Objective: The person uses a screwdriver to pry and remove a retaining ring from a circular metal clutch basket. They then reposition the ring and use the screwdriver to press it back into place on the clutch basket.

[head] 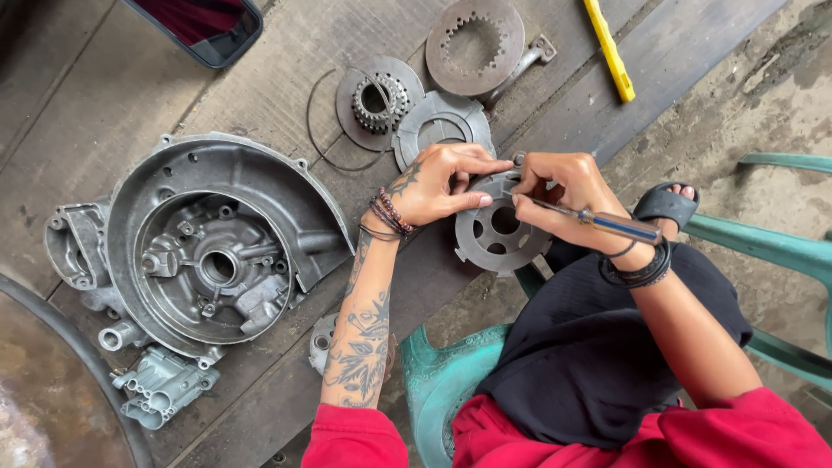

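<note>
My left hand [438,184] grips the upper left rim of a round metal clutch part [494,236] with several holes, holding it tilted above the wooden planks. My right hand [562,185] pinches a slim screwdriver [607,223] with a blue handle, its tip pointing left onto the top edge of the same part between my two thumbs. Both wrists wear bands. I sit on a green plastic stool [438,386], red sleeves and dark trousers below.
A large grey engine casing [212,247] lies on the left. A toothed hub on a disc [379,100], a notched plate [440,128], a ring plate [475,45] and a thin wire ring [322,143] lie beyond my hands. A yellow tool [609,50] rests top right.
</note>
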